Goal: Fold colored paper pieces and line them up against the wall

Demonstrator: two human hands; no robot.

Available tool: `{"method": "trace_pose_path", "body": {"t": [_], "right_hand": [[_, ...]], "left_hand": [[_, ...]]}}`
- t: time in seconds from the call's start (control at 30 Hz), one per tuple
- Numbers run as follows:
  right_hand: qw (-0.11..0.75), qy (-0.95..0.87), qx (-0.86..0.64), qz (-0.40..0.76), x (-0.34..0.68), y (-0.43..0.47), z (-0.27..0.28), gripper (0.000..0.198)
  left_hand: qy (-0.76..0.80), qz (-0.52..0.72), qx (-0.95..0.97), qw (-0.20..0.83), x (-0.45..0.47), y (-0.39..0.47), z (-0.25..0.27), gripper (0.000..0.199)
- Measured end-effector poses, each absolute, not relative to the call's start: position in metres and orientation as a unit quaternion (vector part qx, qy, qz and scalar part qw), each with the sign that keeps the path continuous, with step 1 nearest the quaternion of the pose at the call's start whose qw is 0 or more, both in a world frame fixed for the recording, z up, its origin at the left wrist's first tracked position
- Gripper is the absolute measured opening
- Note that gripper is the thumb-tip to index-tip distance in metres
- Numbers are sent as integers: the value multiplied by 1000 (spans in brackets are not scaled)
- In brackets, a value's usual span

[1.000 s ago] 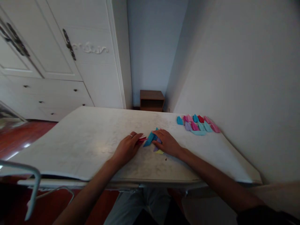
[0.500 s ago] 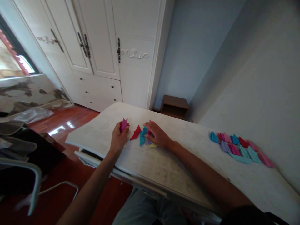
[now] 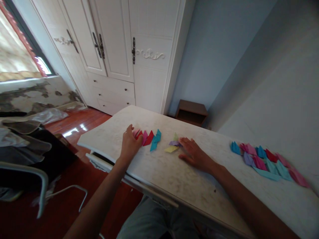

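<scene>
My left hand (image 3: 129, 142) curls on the left of the white table, its thumb and fingers around a pink folded paper piece (image 3: 136, 132). Beside the thumb lie a magenta folded piece (image 3: 145, 137) and a red one (image 3: 149, 138). Blue folded paper (image 3: 155, 140) rests just to their right. My right hand (image 3: 195, 153) is open, fingers stretched low over the table. Its fingertips are at a purple folded piece (image 3: 173, 143), partly covered by the hand. A pale green piece (image 3: 175, 136) and a yellow piece (image 3: 171, 149) lie close by.
A cluster of several coloured folded paper pieces (image 3: 259, 163) lies at the table's right, near the wall. The white table (image 3: 159, 179) has a drawer (image 3: 104, 163) partly pulled out. Beyond stand a white wardrobe (image 3: 152, 76) and a brown cabinet (image 3: 191, 108).
My right hand has moved right, away from the blue paper, with purple, green and yellow pieces now apart there. The left hand has lowered its magenta piece among the others.
</scene>
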State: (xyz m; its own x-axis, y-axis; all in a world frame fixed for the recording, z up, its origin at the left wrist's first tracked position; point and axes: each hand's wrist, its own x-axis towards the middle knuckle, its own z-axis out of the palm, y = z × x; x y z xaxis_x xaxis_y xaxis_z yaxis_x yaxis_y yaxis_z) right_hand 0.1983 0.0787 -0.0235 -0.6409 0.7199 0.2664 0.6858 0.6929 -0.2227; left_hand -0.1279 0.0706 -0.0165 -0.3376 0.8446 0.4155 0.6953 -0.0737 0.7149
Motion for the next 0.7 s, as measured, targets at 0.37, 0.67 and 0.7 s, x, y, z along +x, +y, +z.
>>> {"method": "trace_pose_path", "body": {"t": [0.37,0.67,0.7], "right_hand": [[180,-851,-490,-56,295,50,-12,60],[48,-569,-820,-48,482,76,1,61],[41,-580,-813,-37,486,75,-2,57]], "left_hand": [[635,329,698,-51,-106,47,-6,65],[497,303,807,-106,-105,51,-16,66],[482,289,820,-108,-105,52,-17,67]]}}
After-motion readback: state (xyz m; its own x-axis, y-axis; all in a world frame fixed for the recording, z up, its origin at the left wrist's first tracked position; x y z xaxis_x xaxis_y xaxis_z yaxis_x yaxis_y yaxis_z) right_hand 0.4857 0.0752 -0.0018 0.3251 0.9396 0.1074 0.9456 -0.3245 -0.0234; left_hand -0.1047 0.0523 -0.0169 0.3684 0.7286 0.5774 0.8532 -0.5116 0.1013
